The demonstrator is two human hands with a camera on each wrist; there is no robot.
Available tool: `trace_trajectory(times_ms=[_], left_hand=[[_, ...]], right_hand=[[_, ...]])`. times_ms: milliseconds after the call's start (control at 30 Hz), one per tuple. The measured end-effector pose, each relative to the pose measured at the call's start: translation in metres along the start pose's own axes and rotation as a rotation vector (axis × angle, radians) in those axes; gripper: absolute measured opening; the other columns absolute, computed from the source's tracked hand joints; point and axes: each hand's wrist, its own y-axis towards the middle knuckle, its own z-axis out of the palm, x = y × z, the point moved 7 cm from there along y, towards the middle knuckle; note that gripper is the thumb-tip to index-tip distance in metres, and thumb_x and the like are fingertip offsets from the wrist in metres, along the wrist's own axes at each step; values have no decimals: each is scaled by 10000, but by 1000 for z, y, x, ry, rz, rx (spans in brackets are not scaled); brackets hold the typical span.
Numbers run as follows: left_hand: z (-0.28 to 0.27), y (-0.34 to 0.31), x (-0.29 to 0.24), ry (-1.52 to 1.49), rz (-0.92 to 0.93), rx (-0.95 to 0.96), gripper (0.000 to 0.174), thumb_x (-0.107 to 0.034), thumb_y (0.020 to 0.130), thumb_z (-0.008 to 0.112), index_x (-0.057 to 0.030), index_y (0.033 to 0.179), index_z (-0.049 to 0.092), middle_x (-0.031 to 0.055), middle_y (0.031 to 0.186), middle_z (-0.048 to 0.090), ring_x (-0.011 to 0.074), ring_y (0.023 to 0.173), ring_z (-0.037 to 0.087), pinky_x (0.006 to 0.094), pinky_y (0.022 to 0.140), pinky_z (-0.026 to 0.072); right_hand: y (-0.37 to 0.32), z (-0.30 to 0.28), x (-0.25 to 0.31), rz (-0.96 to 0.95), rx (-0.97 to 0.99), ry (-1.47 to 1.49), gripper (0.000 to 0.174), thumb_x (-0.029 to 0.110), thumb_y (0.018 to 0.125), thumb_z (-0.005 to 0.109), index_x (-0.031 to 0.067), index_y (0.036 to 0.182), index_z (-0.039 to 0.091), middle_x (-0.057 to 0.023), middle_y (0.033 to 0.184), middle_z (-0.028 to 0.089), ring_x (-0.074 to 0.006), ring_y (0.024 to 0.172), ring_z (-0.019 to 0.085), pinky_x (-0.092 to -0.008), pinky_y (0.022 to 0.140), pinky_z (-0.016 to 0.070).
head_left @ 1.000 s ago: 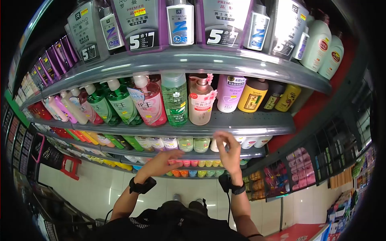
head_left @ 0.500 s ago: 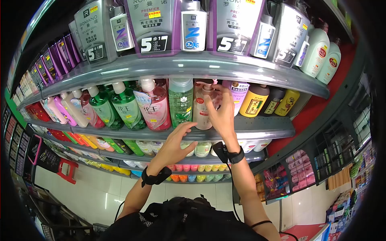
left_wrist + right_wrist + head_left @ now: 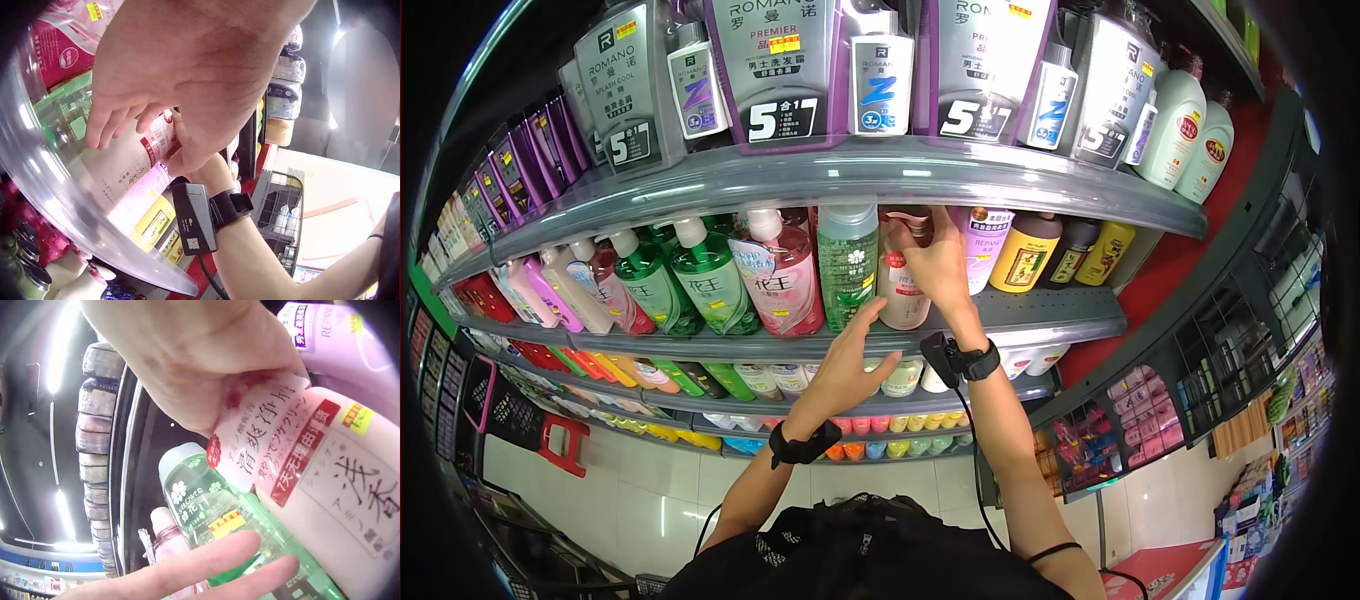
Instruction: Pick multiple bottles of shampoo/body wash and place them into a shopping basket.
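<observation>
A pale pink pump bottle (image 3: 905,308) with a hanging label stands on the middle shelf. My right hand (image 3: 942,268) grips it around the neck, hiding part of the pump head. In the right wrist view the bottle (image 3: 369,494) shows its red band and yellow price sticker, with the right hand (image 3: 206,356) behind the label. My left hand (image 3: 847,365) is raised below and left of the bottle, its fingers extended and thumb spread. Those fingers (image 3: 100,128) overlap the bottle's front in the left wrist view. A green bottle (image 3: 848,265) stands just left of it.
Right of the pump bottle are a purple bottle (image 3: 987,245) and a yellow bottle (image 3: 1026,255). Pink and green pump bottles line the left. The upper shelf's edge (image 3: 880,172) overhangs this row. A wire rack (image 3: 1200,380) stands at the right.
My right hand has risen from in front of the shelf to the pump bottle's neck and gripped it. The left hand has moved up and right, close to the bottle.
</observation>
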Motion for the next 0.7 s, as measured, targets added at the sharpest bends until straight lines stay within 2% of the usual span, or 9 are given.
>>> trace_trajectory(times_ms=[133, 200, 233, 333, 367, 467, 500, 700], left_hand=[[5, 1, 4, -7, 6, -47, 723, -149, 834, 668, 7, 1418, 272, 251, 1391, 394, 358, 1290, 421, 411, 1066, 346], [7, 2, 6, -1, 35, -75, 718, -158, 832, 661, 19, 1410, 273, 256, 1395, 386, 379, 1282, 421, 408, 1052, 350], [8, 3, 5, 9, 55, -84, 731, -155, 830, 660, 24, 1413, 257, 258, 1398, 379, 381, 1293, 408, 406, 1057, 346], [12, 8, 6, 7, 68, -88, 762, -149, 824, 660, 20, 1425, 221, 257, 1407, 365, 384, 1308, 388, 407, 1066, 338], [15, 9, 7, -3, 58, -82, 781, -146, 821, 661, 11, 1433, 202, 254, 1412, 358, 385, 1312, 381, 410, 1071, 334], [22, 11, 7, 1, 73, -53, 807, -145, 812, 665, -4, 1443, 182, 250, 1423, 344, 387, 1316, 374, 418, 1075, 334], [23, 10, 5, 2, 74, -54, 807, -145, 812, 665, -4, 1443, 182, 250, 1423, 344, 387, 1316, 374, 418, 1075, 334], [26, 5, 4, 12, 48, -40, 819, -138, 798, 677, -7, 1443, 189, 246, 1432, 331, 384, 1317, 371, 422, 1077, 333]], right_hand=[[-12, -10, 7, -65, -22, 156, 302, 152, 806, 692, -6, 1031, 569, -160, 848, 696, -274, 784, 700, -344, 699, 527], [-23, -21, 19, -101, 9, 50, 280, 143, 809, 686, 3, 1029, 583, -168, 858, 694, -276, 812, 701, -339, 706, 528], [-29, -27, 25, -109, -32, 78, 222, 129, 801, 687, 1, 962, 603, -175, 849, 682, -279, 785, 694, -334, 678, 523], [-37, -38, 24, -109, -16, -9, 202, 116, 777, 697, -6, 911, 609, -173, 828, 661, -301, 761, 669, -354, 668, 510], [-40, -42, 30, -163, -34, -55, 184, 106, 750, 715, -7, 855, 615, -159, 784, 631, -319, 724, 629, -376, 657, 486], [-46, -48, 39, -258, -31, -108, 183, 108, 738, 732, -1, 831, 619, -144, 761, 619, -329, 717, 607, -388, 659, 474], [-50, -49, 43, -273, -60, -96, 158, 97, 743, 734, -3, 785, 620, -134, 738, 607, -323, 686, 592, -374, 641, 467], [-69, -53, 44, -296, -152, 47, 89, 25, 771, 705, -20, 761, 628, -131, 746, 622, -272, 670, 610, -331, 623, 471]])
